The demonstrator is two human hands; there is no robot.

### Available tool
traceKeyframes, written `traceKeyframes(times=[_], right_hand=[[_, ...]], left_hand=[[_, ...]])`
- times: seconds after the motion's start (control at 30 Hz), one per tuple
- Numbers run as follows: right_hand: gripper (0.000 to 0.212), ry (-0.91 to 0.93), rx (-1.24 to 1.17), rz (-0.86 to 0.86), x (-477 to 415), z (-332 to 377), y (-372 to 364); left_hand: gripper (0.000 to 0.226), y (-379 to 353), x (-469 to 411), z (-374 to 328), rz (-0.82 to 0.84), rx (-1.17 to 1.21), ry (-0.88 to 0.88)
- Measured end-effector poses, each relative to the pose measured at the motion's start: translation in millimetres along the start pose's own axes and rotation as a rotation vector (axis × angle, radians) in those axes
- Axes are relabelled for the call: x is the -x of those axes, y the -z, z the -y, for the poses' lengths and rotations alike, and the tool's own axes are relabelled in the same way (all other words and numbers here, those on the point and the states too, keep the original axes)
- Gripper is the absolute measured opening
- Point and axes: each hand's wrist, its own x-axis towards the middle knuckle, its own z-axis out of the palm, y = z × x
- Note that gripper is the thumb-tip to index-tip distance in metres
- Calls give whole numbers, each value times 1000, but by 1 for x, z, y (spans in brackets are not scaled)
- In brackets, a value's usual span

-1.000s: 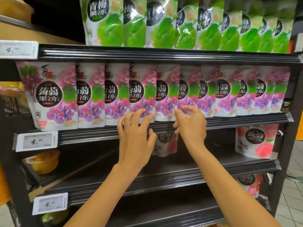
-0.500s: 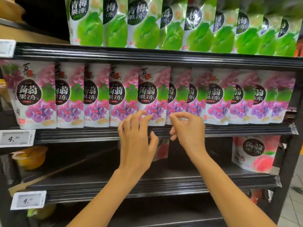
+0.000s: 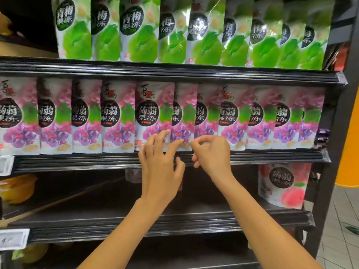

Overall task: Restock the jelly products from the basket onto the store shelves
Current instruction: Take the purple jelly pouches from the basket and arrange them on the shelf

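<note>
head view – a: where do the jelly packs sit?
b: a row of grape jelly pouches [image 3: 118, 117] stands upright, each overlapping the next, along the middle shelf [image 3: 77, 162], from the left edge of the frame almost to the right post. above them, across the top of the frame, runs a row of green pouches [image 3: 139, 32].
a: and the hands?
b: both are raised at centre frame, close together but not touching. the left hand [image 3: 159, 167] has its fingers spread and nearly straight, the fingertips [image 3: 166, 133] resting on the lower part of the centre pouches, with nothing clasped. the right hand [image 3: 211, 154], just to its right, is curled, thumb and forefinger drawn together at the bottom edge of a pouch; whether they nip the pack i cannot tell.
a: anything lower down?
b: one peach pouch [image 3: 283, 183] stands at the right on the lower shelf [image 3: 194, 220], a yellow cup [image 3: 17, 188] sits at the left edge, and a price tag [image 3: 13, 238] hangs at lower left.
</note>
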Motion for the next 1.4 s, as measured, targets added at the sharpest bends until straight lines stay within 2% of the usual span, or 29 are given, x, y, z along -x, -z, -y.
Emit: traceKeyframes(times=[0.17,0.3,0.4,0.57,0.67,0.77,1.2,1.4], right_hand=[[19,9,-43,-30,-2,-11,16],[6,42,-88,-67,-7,-23,25],[19,79,-100,-129,-10,-33,37],[20,68,-61,-88,-11,-35,40],[9,-6,-161,-46,-14,-30,41],[10,-63,-256,22,-18,-26,42],[13,21,-69,20,-20,-30,38],[19,29,-102,-39,-18,-36,53]], left_hand=[[43,-7,-1,-12,12,-35,-40],[40,-11,-2,-18,-23,-22,-26],[43,-14,-2,-23,-42,-29,-28],[46,-22,-4,-35,-29,-35,-47],[46,-26,-3,-38,-39,-30,-35],[46,-27,-2,-36,-47,-40,-31],[46,-24,-2,-35,-42,-50,-29],[46,-22,-2,-35,-30,-67,-27]])
